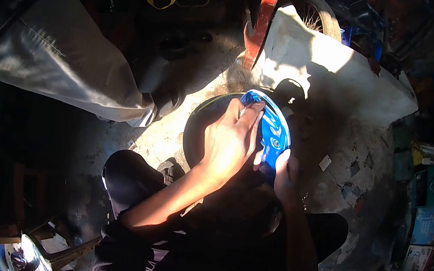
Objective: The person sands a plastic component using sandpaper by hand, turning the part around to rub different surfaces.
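A glossy blue curved panel [275, 134] with a small round hole is held over a dark round basin [196, 128]. The panel looks like a plastic body part, but its exact kind is unclear. My left hand [233, 137] reaches across its upper left part, fingers bent together against the surface; whether anything small lies under the fingertips is hidden. Lower down, my right hand [285, 178] grips the panel's right edge, thumb on the near face and fingers partly behind it.
Another person's grey trouser leg [70, 60] stands at the left. A red metal stand leg [258, 30] rises ahead, beside a white sheet [341, 80] and a spoked wheel [316, 18]. Boxes [425, 226] line the right side. Small scraps [324, 163] lie on the floor.
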Demonstrator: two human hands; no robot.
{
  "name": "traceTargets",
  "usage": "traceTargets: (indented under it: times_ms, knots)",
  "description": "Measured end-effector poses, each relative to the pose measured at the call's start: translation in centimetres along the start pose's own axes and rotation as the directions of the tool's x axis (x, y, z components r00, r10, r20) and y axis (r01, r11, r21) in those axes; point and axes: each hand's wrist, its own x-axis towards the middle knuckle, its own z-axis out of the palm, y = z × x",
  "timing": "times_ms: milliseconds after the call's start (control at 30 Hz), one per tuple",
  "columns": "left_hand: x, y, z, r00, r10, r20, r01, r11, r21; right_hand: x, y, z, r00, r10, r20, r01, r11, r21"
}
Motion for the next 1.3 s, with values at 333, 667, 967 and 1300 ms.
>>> traceTargets:
  times_ms: [333, 667, 967, 1300]
  knots:
    - [-0.9, -0.1, 0.0, 0.996, 0.091, 0.006, -0.090, 0.988, -0.126, -0.3, -0.5, 0.8, 0.994, 0.018, -0.108, -0.009, 0.996, 0.084]
    - [-1.1, 0.3, 0.2, 0.995, 0.100, -0.004, -0.100, 0.986, -0.131, -0.2, -1.1, 0.8, 0.994, 0.029, -0.103, -0.023, 0.998, 0.059]
    - [-0.4, 0.6, -0.2, 0.997, 0.074, 0.024, -0.070, 0.989, -0.131, 0.2, -0.9, 0.2, 0.998, -0.004, -0.067, 0.006, 1.000, 0.027]
    - [0.6, 0.3, -0.1, 0.999, 0.034, 0.024, -0.032, 0.996, -0.078, 1.0, 2.2, -0.3, 0.938, 0.017, -0.346, -0.107, 0.964, -0.244]
